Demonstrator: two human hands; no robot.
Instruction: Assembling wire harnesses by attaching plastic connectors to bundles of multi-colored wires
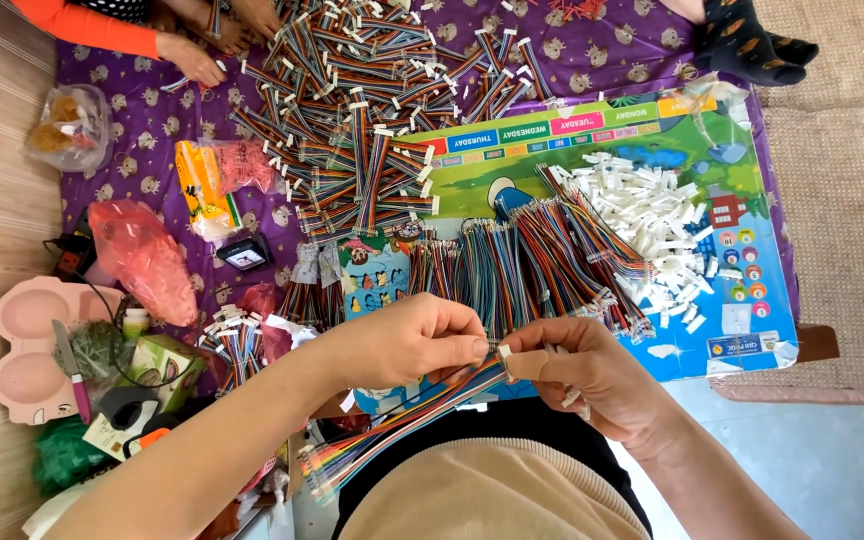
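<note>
Left hand (407, 343) and right hand (592, 375) meet fingertip to fingertip; both pinched.

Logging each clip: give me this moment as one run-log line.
left hand: pinches rainbow ribbon cable | right hand: holds white connector at cable end | white connector pile on colourful board

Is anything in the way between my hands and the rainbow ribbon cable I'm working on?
Nothing visible: the left hand and right hand both already pinch the ribbon cable at its white connector.
</note>
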